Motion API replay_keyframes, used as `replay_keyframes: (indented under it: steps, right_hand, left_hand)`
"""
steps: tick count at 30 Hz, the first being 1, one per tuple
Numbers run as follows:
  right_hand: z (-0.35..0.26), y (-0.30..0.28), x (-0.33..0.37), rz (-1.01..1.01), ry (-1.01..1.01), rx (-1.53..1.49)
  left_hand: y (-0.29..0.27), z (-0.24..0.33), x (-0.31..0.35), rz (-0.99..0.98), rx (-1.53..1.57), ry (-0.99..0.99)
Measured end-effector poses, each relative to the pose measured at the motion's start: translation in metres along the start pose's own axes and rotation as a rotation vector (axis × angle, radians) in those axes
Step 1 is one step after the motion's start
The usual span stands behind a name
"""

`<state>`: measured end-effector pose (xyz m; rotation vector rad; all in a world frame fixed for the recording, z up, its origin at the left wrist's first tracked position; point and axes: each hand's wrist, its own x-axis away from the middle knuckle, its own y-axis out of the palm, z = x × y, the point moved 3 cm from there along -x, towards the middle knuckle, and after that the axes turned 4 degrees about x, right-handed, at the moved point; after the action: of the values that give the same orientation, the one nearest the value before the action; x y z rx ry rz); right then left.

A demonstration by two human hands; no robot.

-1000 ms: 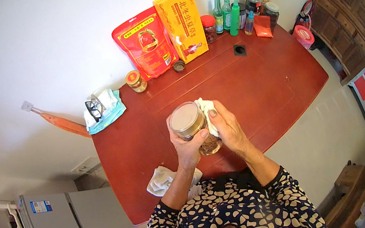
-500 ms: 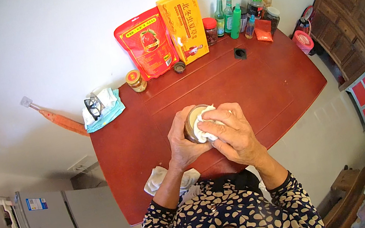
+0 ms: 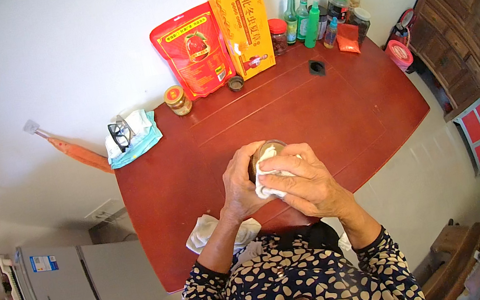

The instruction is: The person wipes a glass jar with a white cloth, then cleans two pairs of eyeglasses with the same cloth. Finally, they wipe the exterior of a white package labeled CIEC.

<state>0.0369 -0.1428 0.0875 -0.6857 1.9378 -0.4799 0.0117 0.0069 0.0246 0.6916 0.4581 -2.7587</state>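
Note:
Over the near part of the red-brown table (image 3: 212,139), my left hand (image 3: 241,187) is closed around the side of a round jar (image 3: 276,145). Most of the jar is hidden by my fingers and the cloth. A crumpled white cloth (image 3: 266,183) is pinched in my right hand (image 3: 311,181), which presses it against the jar's rim and near side. Beside my left forearm, a second white cloth (image 3: 200,233) lies bunched at the table's near edge.
Along the wall stand a gold-lidded jar (image 3: 178,101), a red pouch (image 3: 194,55), a yellow box (image 3: 243,30), green bottles (image 3: 312,26) and several jars. A small dark round lid (image 3: 235,83) sits before the pouch. Glasses (image 3: 120,135) rest on packets at the left corner.
The cloth has shifted from across the jar's top to its near side, carried by my right hand. The jar has tilted, and its pale top shows less. My left hand keeps its grip.

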Motion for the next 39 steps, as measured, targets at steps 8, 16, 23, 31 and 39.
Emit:
replay_keyframes:
  steps: [8,16,23,31,39]
  right_hand:
    - [0.008,0.006,-0.025,0.009,0.081,0.169]
    - [0.063,0.005,-0.018,-0.154,0.176,-0.098]
    - [0.072,0.020,0.014,0.186,0.868,-0.900]
    - [0.032,0.054,0.030,0.246,0.497,-0.225]
    - [0.061,0.032,0.049,0.295,0.616,-0.296]
  left_hand:
    - [0.003,0.010,0.000,0.017,-0.062,0.030]
    - [0.009,0.012,0.009,-0.090,-0.108,0.080]
    - [0.014,0.000,0.006,-0.032,0.283,0.006]
    - [-0.003,-0.016,0.001,0.226,0.702,-0.232]
    - [-0.010,-0.065,0.016,0.295,1.215,-0.471]
